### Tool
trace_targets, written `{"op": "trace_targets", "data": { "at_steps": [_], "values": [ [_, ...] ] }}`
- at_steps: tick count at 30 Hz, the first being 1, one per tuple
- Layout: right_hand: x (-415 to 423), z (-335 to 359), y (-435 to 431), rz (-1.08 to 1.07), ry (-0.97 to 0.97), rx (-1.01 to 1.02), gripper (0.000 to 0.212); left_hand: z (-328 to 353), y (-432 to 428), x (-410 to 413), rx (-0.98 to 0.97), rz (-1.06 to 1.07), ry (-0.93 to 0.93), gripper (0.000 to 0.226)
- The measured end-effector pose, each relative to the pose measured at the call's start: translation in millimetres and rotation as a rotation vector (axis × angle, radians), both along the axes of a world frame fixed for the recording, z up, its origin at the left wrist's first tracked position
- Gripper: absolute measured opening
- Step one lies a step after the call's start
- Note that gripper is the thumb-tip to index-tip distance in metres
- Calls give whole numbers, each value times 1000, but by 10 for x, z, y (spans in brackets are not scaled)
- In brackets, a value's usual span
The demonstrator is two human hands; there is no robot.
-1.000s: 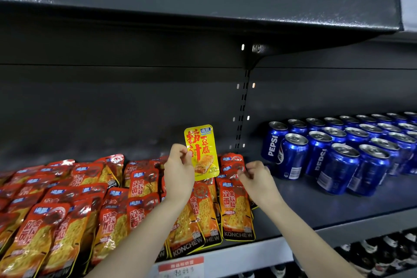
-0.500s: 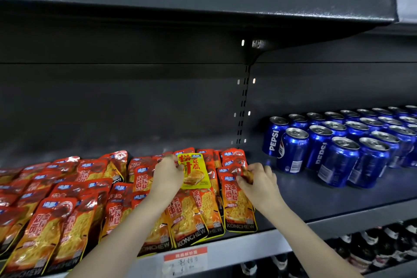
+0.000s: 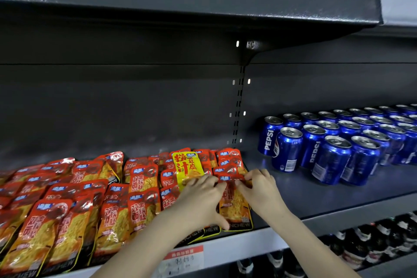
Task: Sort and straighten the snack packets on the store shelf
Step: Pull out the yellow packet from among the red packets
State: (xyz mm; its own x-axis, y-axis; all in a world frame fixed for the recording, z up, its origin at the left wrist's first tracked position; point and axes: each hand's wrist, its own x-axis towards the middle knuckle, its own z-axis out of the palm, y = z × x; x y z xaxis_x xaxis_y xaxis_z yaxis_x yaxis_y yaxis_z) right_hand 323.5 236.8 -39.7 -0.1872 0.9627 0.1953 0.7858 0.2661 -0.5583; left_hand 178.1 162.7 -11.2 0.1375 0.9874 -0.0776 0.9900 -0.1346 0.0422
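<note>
Nearest, the front red packet [image 3: 234, 210] is lying with its bottom edge right at the shelf lip [image 3: 352, 219], so 1 hard tug could be sliding it off. The right grip [image 3: 259, 192] is pinching its top corner. The left grip [image 3: 200, 198] is lying across the row, pinching or only pressing, I cannot tell. Behind it, 1 yellow packet [image 3: 187, 165] is sitting among the red packets [image 3: 140, 180], unsorted and risking getting buried. Farther right, a careless sweep could be toppling the Pepsi cans [image 3: 291, 149].
</note>
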Motion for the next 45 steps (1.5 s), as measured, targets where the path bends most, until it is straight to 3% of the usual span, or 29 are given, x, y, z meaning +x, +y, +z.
{"op": "trace_targets", "data": {
  "at_steps": [6, 15, 22, 29, 31, 34, 39, 45],
  "values": [
    [25, -22, -6, 36, 34, 8, 26, -62, 35, -15, 20, -20, 85, 101],
    [7, -24, 73, 20, 43, -7, 35, -135, 9, 119, 121, -12, 114, 94],
    [1, -105, 130, -13, -41, 58, 24, -238, 36, 233, 293, 15, 108, 74],
    [-23, -75, 119, -8, 14, 73, 21, -294, 95, 374, 310, 75, 51, 65],
    [-21, -29, 91, -14, 121, -5, 18, -266, 93, 424, 294, 102, 10, 66],
    [6, -1, 77, -19, 198, -67, 15, -291, 122, 473, 281, 114, -248, 58],
    [31, -27, 123, -12, 160, -59, 13, -270, 156, 462, 314, 192, -611, 56],
    [4, -69, 152, -36, 124, 0, 11, -290, 200, 440, 319, 226, -721, 52]
  ]
}}
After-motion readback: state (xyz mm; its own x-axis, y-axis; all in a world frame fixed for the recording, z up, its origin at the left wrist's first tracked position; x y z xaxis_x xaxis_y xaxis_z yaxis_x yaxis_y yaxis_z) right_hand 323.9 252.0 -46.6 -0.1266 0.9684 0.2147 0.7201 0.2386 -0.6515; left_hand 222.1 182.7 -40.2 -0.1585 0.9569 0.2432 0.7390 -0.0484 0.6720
